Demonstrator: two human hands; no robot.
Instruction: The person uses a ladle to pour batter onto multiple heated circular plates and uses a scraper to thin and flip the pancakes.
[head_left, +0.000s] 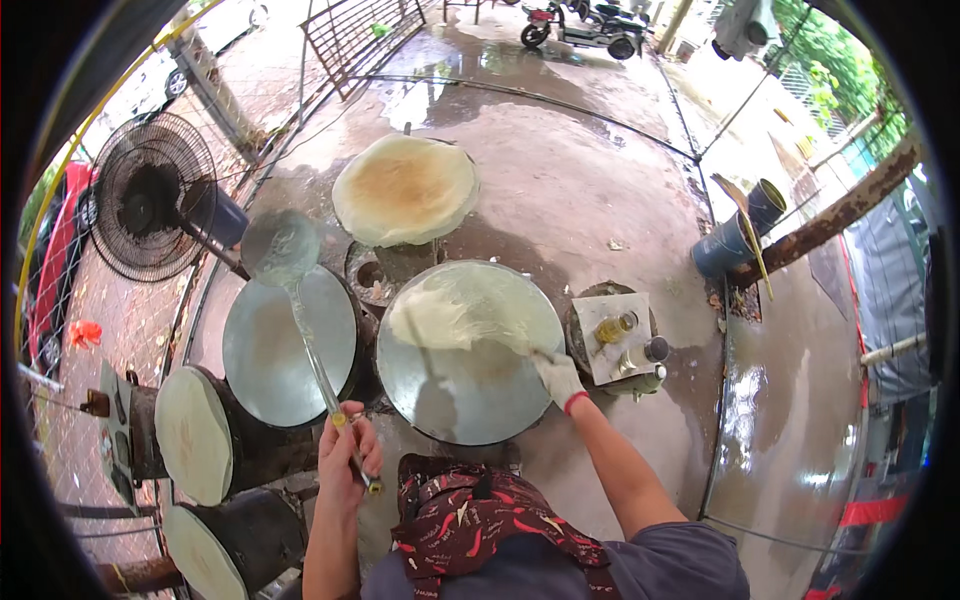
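Note:
My bare left hand (349, 454) grips the long metal handle of a large round ladle (281, 244). Its broad bowl is raised above the rim of the left round griddle (259, 367), which carries a brownish patch. My right hand (559, 381), in a pale glove with a red cuff, reaches to the right side of the middle griddle (465, 412). Its fingertips touch the edge of a thin pale layer of batter or dough (465, 307) covering the far half; whether they pinch anything is hidden. Beyond, a round flatbread (405, 187) with a browned centre lies on another round surface.
Right of the middle griddle, a board (592, 360) holds glass bottles (615, 328). More pale flatbreads (195, 435) lie on drum-shaped stoves at lower left. A standing fan (154, 199) is at far left. Dark buckets (724, 244) stand by a rusty post at right.

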